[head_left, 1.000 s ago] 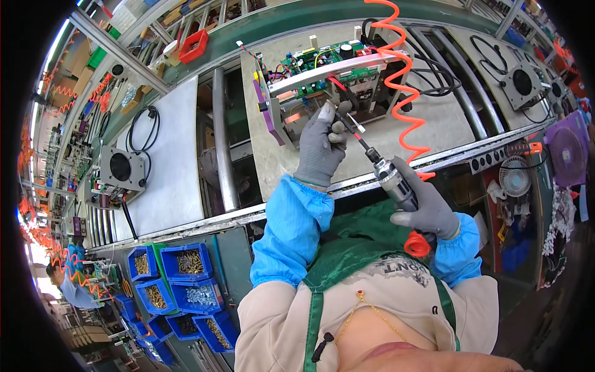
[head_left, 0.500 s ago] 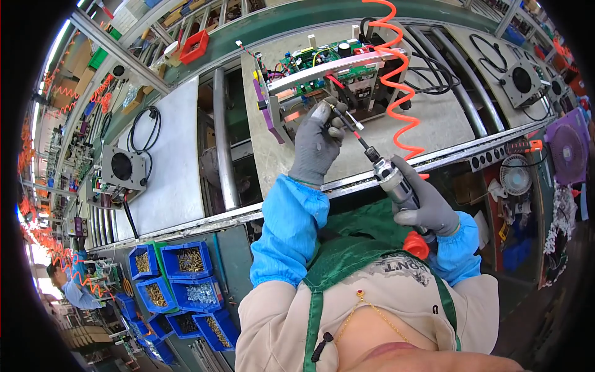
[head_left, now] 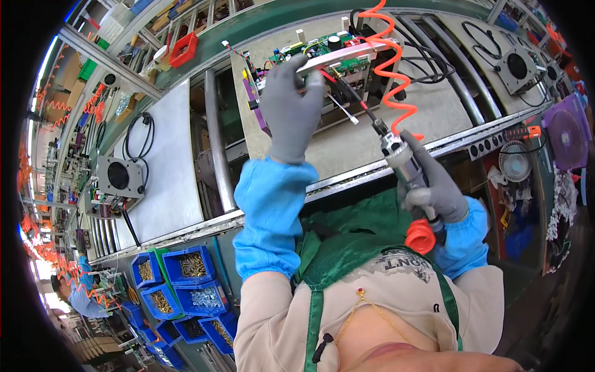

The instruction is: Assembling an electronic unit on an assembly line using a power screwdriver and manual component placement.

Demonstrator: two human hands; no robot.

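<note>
My right hand [head_left: 437, 192] is wrapped round a silver power screwdriver [head_left: 403, 158], whose long bit points up and left into an electronic assembly [head_left: 347, 68]. The bit's tip is hard to make out against the assembly's dark parts. My left hand [head_left: 290, 108], in a grey glove, is at the assembly's left front with thumb and forefinger apart. A metal bar [head_left: 338, 57] along the assembly's front runs behind those fingers; whether they touch it I cannot tell. A thin white-tipped cable [head_left: 344, 110] hangs out of the front, beside the bit.
An orange coiled hose [head_left: 396, 87] hangs right of the assembly. Black cables [head_left: 434, 68] lie behind it. Metal rollers [head_left: 217, 142] flank the work board [head_left: 347, 152]. Blue bins [head_left: 192, 263] of screws stand at lower left. Another fan unit [head_left: 121, 177] sits on the left board.
My left hand has left the screwdriver bit and moved left and up to the assembly's front. The bit has swung up and inward toward the assembly.
</note>
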